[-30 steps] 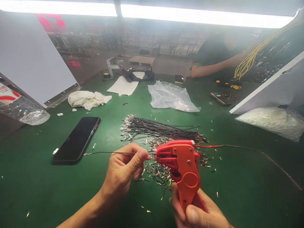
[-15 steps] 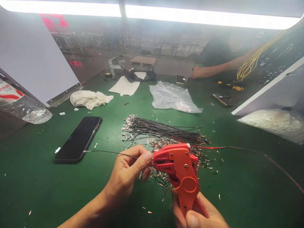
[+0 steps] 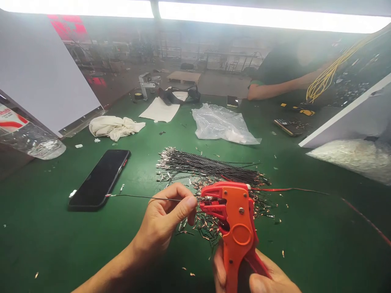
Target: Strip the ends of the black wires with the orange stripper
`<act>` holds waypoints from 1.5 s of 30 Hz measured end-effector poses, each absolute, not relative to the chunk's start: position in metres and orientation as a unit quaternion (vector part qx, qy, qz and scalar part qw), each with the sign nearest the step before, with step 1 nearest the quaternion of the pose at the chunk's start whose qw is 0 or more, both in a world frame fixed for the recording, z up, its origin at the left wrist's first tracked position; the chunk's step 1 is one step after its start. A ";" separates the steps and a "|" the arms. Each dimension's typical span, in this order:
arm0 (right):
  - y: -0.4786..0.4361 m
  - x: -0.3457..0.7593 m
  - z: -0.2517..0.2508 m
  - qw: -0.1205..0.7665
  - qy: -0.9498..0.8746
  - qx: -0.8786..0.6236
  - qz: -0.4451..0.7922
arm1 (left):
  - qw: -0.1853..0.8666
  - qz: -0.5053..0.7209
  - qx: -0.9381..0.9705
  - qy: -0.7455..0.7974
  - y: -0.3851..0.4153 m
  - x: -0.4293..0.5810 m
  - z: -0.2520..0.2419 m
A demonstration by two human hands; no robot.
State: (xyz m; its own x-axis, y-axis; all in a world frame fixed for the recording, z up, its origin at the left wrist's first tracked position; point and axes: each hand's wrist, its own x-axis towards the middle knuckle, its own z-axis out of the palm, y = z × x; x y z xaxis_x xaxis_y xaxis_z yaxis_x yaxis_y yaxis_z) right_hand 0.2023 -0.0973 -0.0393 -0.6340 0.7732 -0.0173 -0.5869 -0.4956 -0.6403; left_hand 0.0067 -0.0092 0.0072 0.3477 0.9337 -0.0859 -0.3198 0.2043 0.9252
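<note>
Between thumb and fingers, my left hand (image 3: 168, 215) pinches a thin black wire (image 3: 134, 196). One end of the wire, with a small metal terminal, reaches left to the phone's edge; the other end is at the tool's jaws. My right hand (image 3: 253, 268) grips the handles of a red and orange wire stripper (image 3: 233, 219), whose jaws face left and stand apart. Behind the tool lies a bundle of black wires (image 3: 207, 165), terminals at the left and bare copper at the right. Stripped bits and short wire scraps (image 3: 207, 228) are scattered under the tool.
A black phone (image 3: 100, 179) lies at the left. Beyond are a white cloth (image 3: 114, 127), a plastic bag (image 3: 224, 124), paper (image 3: 160, 110) and a bottle (image 3: 29, 132). A red strip (image 3: 275, 189) runs right. Across the table is another person's arm (image 3: 271, 89).
The wire stripper's jaws have parted and its handles have spread in my right hand. The tool has shifted slightly right, away from my left fingers, which keep hold of the wire.
</note>
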 end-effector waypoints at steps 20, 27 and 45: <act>-0.082 0.243 0.019 0.310 -0.637 -0.472 0.524 | 0.545 0.533 0.497 0.414 -0.009 0.006 0.011; -0.077 0.265 0.018 0.182 -0.864 -0.466 0.065 | 0.499 0.527 0.542 0.424 -0.015 0.006 0.004; -0.093 0.216 -0.023 0.159 -0.877 -0.453 0.016 | 0.431 0.476 0.633 0.432 -0.019 0.016 -0.007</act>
